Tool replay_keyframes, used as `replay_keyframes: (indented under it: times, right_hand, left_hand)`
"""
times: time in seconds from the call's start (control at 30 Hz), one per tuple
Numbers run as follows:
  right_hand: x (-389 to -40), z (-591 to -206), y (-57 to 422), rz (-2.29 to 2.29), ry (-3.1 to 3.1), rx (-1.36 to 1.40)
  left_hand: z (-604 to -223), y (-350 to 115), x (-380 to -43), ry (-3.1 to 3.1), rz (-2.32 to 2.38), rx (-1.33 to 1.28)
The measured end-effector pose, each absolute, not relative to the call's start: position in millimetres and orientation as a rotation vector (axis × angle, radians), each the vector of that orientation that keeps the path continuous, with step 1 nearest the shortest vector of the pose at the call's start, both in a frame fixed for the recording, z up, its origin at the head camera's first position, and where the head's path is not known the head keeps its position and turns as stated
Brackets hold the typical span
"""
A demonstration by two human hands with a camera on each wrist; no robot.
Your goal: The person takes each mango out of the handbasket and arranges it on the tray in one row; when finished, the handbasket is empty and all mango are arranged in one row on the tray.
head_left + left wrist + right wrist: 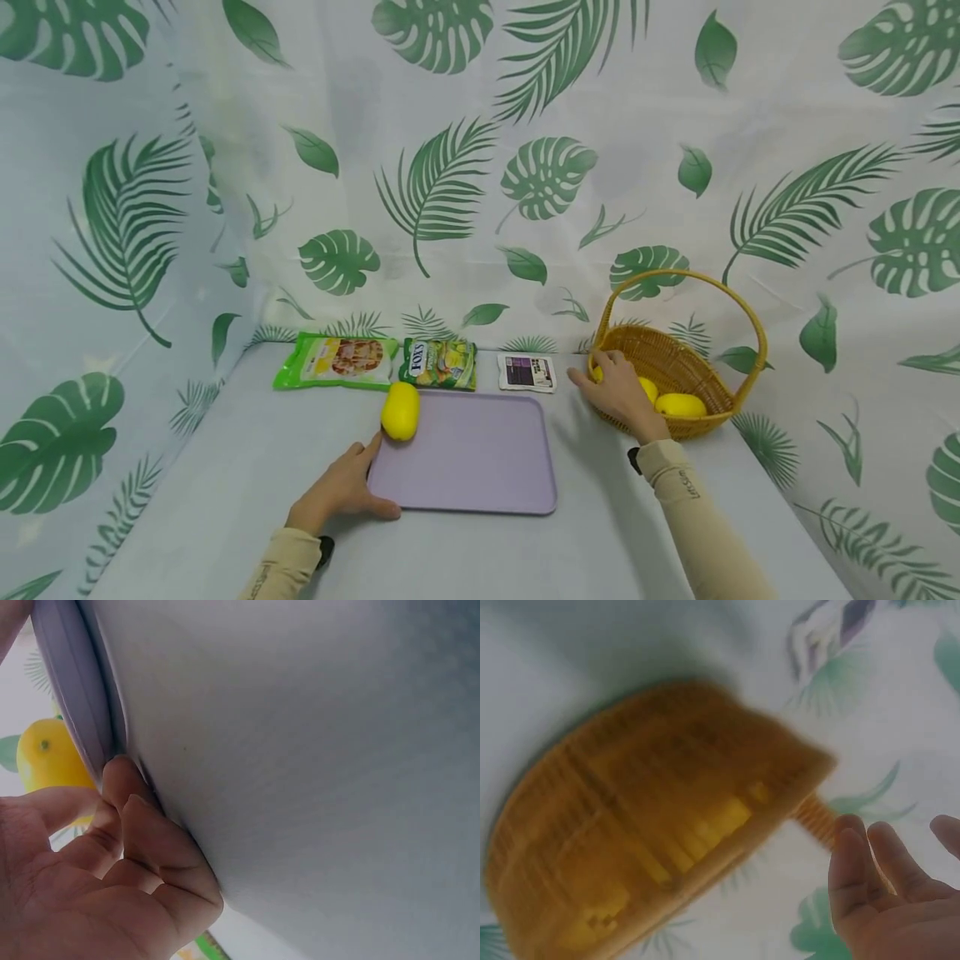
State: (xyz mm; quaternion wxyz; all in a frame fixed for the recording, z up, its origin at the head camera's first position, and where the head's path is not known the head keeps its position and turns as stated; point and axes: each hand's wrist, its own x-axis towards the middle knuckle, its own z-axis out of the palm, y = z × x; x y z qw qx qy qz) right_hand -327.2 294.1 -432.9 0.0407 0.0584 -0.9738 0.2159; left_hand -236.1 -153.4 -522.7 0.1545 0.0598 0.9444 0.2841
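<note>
My left hand (341, 490) rests at the left edge of a pale purple tray (468, 467), thumb by its near corner. In the left wrist view, bent fingertips (124, 776) meet the tray's rim (71, 682). One yellow lemon (401, 412) lies on the tray's far left corner. My right hand (618, 390) reaches over the left side of a wicker basket (693, 358) with several lemons (681, 406) inside. In the right wrist view its fingers (847, 862) are apart beside the basket handle (815, 820), holding nothing visible; that view is blurred.
Behind the tray, along the wall, lie a green food bag (337, 361), a smaller green Fox's candy bag (438, 363) and a white packet with a dark label (527, 372). The basket's tall handle (753, 321) arches upward. Leaf-printed cloth (465, 100) encloses the white table.
</note>
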Motion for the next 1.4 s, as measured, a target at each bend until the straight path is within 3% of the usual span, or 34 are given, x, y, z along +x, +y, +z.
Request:
replay_keyframes:
  times: [0.67,1.4]
  right_hand:
    - [-310.2,-434.0,394.6,0.623,-3.215,-0.068]
    - [-330.4,-427.4,408.3,0.453,-3.447,-0.048]
  left_hand:
    - [-527.4,-154.7,-237.3,2.701,0.789,0.163]
    - [-527.0,-155.8,-240.0,2.725,0.799,0.154]
